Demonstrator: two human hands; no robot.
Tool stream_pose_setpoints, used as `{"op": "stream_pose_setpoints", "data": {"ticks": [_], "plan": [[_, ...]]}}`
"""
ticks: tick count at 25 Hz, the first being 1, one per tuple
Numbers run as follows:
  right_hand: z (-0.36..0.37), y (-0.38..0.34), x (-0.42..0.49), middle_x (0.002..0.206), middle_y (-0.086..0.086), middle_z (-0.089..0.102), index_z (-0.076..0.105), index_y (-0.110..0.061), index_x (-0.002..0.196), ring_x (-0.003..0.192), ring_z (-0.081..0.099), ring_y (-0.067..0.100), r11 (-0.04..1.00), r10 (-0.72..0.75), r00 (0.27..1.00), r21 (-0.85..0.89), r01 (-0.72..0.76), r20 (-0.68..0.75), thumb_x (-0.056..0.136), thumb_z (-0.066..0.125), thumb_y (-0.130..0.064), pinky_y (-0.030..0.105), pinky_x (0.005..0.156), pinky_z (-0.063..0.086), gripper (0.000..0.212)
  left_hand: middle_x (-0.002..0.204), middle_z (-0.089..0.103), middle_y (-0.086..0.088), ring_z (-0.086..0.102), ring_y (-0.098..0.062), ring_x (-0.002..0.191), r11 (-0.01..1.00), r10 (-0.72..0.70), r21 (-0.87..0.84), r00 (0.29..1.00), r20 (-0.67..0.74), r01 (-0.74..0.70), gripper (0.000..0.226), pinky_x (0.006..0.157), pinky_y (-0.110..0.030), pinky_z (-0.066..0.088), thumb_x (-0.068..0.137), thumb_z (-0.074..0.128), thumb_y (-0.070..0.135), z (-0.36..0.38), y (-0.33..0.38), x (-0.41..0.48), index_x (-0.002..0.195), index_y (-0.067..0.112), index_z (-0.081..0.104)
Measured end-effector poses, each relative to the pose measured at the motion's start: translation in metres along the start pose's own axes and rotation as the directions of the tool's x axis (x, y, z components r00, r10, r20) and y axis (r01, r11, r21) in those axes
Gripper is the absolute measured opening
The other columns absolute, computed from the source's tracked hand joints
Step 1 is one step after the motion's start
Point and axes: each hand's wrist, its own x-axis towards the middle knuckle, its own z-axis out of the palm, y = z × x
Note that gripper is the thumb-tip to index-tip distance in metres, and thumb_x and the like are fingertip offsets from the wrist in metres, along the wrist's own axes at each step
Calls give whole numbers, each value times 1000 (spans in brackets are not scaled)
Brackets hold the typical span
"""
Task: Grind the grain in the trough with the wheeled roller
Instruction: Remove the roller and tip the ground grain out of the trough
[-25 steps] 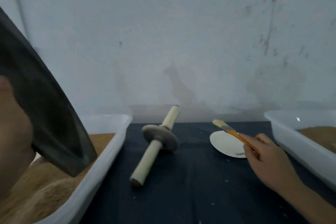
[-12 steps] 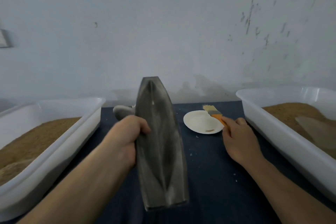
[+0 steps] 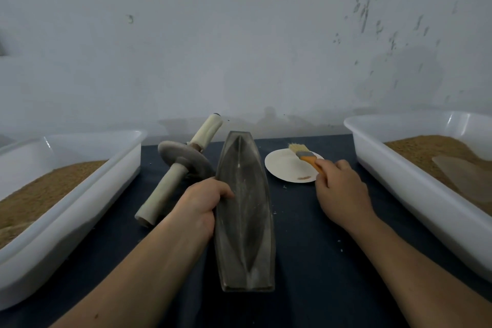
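Trough (image 3: 245,210) lies along the table's (image 3: 306,247) middle, left hand (image 3: 202,202) gripping its left rim; right hand (image 3: 340,192) pinches the brush (image 3: 306,156) handle.

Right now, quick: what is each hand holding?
Left hand: grips the left rim of the trough.
Right hand: holds the brush by its orange handle.

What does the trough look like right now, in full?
The trough is a long, dark grey, boat-shaped vessel, seemingly metal or stone, its V-shaped groove dusted pale, no grain visible inside. It lies flat and lengthwise on the dark cloth, between the wheeled roller and the plate. The left hand grips its left rim.
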Motion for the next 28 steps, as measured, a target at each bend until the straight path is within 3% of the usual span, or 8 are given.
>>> {"op": "stream_pose_setpoints", "data": {"ticks": [8, 11, 18, 23, 26, 27, 28], "plan": [[4, -9, -4, 104, -5, 47, 42, -44, 141, 93, 50, 18, 997, 39, 999, -70, -36, 35, 102, 38, -31, 41, 83, 44, 41, 104, 69, -25, 66, -42, 92, 999, 34, 10, 999, 4, -34, 52, 74, -48, 57, 74, 49, -14, -5, -7, 19, 116, 10, 68], [4, -15, -7, 104, -5, 47, 42, -41, 141, 94, 49, 18, 990, 52, 997, -137, -43, 57, 101, 36, -33, 41, 83, 40, 40, 96, 71, -23, 69, -40, 83, 998, 67, -20, 998, -10, -67, 50, 58, -40, 57, 72, 50, -17, -7, -10, 23, 108, 9, 72], [6, -23, -17, 111, -4, 46, 35, -39, 142, 100, 44, 18, 958, 67, 991, -287, -31, 116, 102, 34, -33, 43, 89, 37, 41, 76, 74, -14, 71, -25, 58, 987, 143, -67, 990, 1, -143, 40, 50, -31, 55, 76, 49, -14, -11, -16, 14, 94, 9, 76], [9, -23, -22, 116, -2, 49, 42, -36, 137, 101, 42, 19, 915, 68, 983, -404, 6, 170, 95, 32, -54, 41, 85, 34, 46, 80, 75, -14, 73, -27, 69, 992, 107, -72, 993, 46, -104, 16, 61, -36, 56, 84, 60, 10, -15, -10, -6, 92, 8, 73], [3, -22, -27, 110, -4, 47, 44, -39, 135, 94, 37, 16, 928, 48, 983, -373, 23, 179, 93, 31, -58, 40, 81, 32, 48, 76, 70, -3, 69, -13, 66, 983, 183, -46, 975, 127, -178, 11, 62, -31, 53, 82, 66, 23, -26, -14, -34, 88, 19, 74], [-1, -23, -28, 110, -4, 48, 44, -39, 136, 96, 40, 17, 940, 51, 983, -342, 13, 178, 94, 32, -57, 41, 82, 34, 48, 85, 69, 5, 67, -3, 73, 970, 238, 5, 960, 148, -242, 19, 69, -28, 51, 80, 68, 30, -35, -19, -48, 98, 30, 74], [-7, -29, -26, 113, -3, 50, 42, -37, 139, 100, 44, 19, 954, 44, 989, -298, -1, 139, 95, 34, -56, 41, 85, 38, 48, 102, 66, 17, 63, 7, 90, 944, 298, 102, 942, 154, -315, 42, 82, -26, 48, 76, 69, 41, -48, -28, -60, 119, 38, 67]]}}
